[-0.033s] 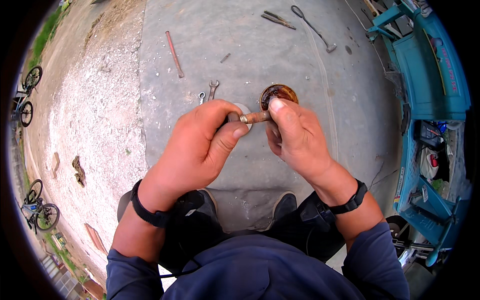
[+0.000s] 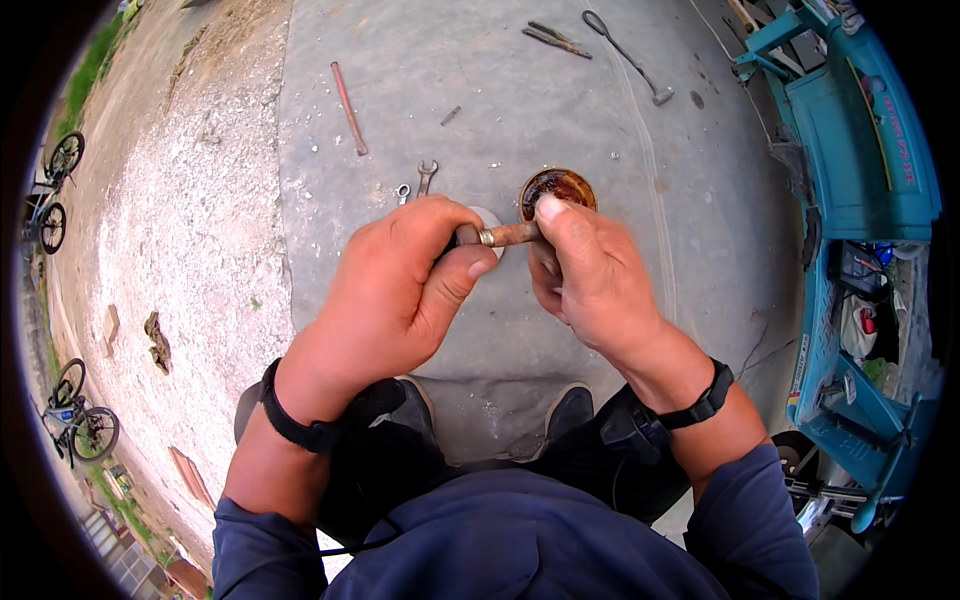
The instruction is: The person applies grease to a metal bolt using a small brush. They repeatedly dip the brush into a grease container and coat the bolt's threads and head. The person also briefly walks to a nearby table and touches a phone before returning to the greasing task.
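Between my two hands is a rusty bolt (image 2: 513, 235), held roughly level, with a shinier ringed stretch near its left end. My left hand (image 2: 400, 285) pinches the dark, thicker left end between thumb and forefinger. The other end is gripped by my right hand (image 2: 600, 265), whose thumb and fingers hide it. Just beyond the right thumb stands a round tin (image 2: 524, 190) with dark brown, greasy stuff inside. A pale round disc (image 2: 494, 219) lies on the ground, partly covered by my left hand and the bolt.
An open-end wrench (image 2: 427, 178) and a ring spanner (image 2: 403, 192) lie past my left hand. Farther off are a red bar (image 2: 348, 108), pliers (image 2: 556, 40) and a long-handled tool (image 2: 630, 60). A teal vehicle (image 2: 850, 130) stands at right; bicycles (image 2: 80, 425) stand far left.
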`<state>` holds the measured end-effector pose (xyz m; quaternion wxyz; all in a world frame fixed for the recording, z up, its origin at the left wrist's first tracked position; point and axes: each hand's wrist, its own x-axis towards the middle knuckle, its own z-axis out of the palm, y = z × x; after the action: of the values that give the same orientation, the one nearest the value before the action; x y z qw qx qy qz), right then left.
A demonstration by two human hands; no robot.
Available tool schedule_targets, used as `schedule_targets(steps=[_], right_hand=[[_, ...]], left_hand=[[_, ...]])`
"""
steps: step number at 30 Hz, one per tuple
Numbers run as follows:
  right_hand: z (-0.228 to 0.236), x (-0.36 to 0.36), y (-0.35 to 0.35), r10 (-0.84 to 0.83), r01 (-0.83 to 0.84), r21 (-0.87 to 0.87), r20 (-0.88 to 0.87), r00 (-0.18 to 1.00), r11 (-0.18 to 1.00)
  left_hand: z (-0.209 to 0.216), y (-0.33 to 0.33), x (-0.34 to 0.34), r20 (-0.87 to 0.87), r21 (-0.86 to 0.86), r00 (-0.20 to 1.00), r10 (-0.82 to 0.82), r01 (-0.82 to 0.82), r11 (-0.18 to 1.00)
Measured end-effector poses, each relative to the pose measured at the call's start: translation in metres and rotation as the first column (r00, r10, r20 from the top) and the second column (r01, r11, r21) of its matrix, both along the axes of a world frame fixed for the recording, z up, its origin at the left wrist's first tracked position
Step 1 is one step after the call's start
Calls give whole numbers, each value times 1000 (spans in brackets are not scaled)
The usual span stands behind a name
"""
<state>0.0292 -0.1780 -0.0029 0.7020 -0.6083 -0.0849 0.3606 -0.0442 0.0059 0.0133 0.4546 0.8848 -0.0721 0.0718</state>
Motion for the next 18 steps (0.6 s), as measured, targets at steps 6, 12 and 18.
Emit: schedule_targets(steps=[6,12,18], right_hand=[[0,11,-5,36,-36,-5,-33,999,999],[-12,22,-12,35,84,-89,865,501,993],[-14,30,-21,124,43,-139,961,247,989]], left_hand=[[-6,3,7,16,48,1000,-16,15,999],[-5,-9,-3,-580,-733,760,-294,-329,595],[-14,-12,-2,-580,-813,713,-394,-476,335]])
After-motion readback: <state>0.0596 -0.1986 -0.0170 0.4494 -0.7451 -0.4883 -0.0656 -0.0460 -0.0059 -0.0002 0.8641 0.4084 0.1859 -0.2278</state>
